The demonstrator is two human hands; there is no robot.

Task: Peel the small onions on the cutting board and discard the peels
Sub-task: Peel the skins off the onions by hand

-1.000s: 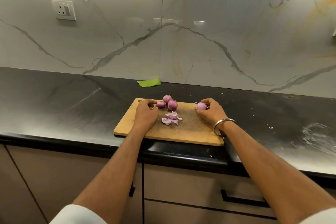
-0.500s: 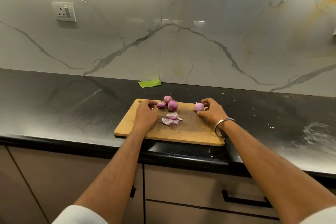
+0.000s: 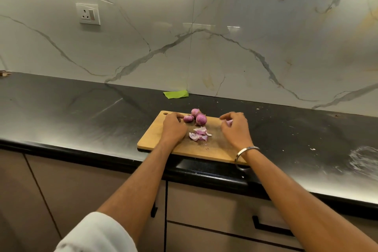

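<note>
Onions (image 3: 196, 117) beside peels (image 3: 199, 134); right hand (image 3: 235, 127) grips one, left hand (image 3: 173, 127) rests loosely curled.

Three purple onions (image 3: 196, 117) by loose peels (image 3: 199, 134), apparently unpeeled

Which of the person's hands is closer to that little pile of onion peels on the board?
Left. The left hand rests on the cutting board just left of the peel pile. The right hand, holding an onion, sits a bit farther off on the pile's right.
</note>
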